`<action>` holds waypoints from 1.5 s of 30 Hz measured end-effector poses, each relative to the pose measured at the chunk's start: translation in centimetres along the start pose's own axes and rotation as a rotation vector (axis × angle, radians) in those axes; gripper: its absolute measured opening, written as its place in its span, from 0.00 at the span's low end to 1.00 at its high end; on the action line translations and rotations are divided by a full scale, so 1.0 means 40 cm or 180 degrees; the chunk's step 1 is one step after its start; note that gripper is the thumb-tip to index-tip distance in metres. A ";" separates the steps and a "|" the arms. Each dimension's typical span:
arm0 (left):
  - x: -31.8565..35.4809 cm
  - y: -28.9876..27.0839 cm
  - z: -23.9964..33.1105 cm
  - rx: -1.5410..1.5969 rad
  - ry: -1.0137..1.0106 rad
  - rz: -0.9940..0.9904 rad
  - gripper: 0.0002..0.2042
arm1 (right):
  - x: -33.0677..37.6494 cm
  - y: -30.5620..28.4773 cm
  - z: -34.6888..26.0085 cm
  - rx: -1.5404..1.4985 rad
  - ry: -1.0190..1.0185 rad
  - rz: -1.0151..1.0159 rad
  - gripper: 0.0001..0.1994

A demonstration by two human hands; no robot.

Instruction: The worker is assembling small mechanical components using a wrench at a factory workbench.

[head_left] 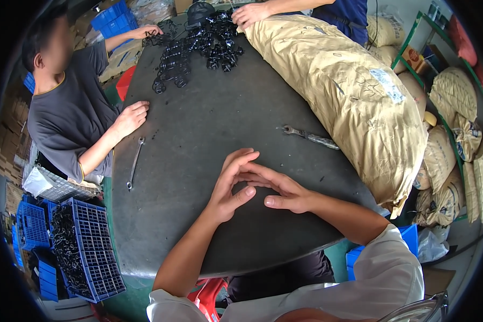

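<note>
My left hand (229,188) and my right hand (285,189) are raised over the near part of the dark table (198,139). Their fingertips meet and overlap while the thumbs stay apart, and both palms are empty. Left of my hands lies a metal wrench (135,163). Beyond my right hand, a second wrench (310,137) with a wrapped-looking handle lies beside a large brown paper sack (349,86). Dark coiled or looped parts (174,61) are heaped at the table's far end.
A co-worker's hand (131,119) rests on the left table edge; the other reaches the black parts. Another person's hand (250,15) touches the sack's far end. Blue crates (94,252) stand at lower left. Green shelving (440,104) with filled sacks lines the right.
</note>
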State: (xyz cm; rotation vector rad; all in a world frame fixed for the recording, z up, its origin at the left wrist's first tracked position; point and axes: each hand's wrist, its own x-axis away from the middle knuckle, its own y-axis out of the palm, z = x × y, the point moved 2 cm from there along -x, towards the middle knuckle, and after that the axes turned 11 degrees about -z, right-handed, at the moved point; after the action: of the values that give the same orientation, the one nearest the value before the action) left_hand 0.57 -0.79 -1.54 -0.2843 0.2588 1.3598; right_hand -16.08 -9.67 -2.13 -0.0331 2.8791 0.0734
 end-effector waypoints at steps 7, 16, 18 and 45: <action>0.001 0.000 -0.005 -0.0003 0.0000 -0.0008 0.33 | 0.000 0.003 -0.001 -0.0083 0.0030 0.0039 0.44; 0.001 0.000 -0.006 -0.0058 -0.0044 -0.0023 0.32 | -0.004 0.008 -0.007 -0.0090 0.0041 0.0081 0.43; 0.001 0.000 -0.004 -0.0017 -0.0025 -0.0016 0.31 | -0.003 0.008 -0.005 -0.0074 0.0030 0.0089 0.43; 0.001 0.000 -0.007 0.0006 -0.0031 0.0013 0.26 | -0.001 0.008 0.005 0.0057 -0.0067 0.0084 0.40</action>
State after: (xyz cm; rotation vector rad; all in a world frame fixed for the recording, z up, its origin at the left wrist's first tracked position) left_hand 0.56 -0.84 -1.82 -0.2755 0.2527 1.3647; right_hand -16.00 -9.35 -2.30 0.0090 2.8592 0.0527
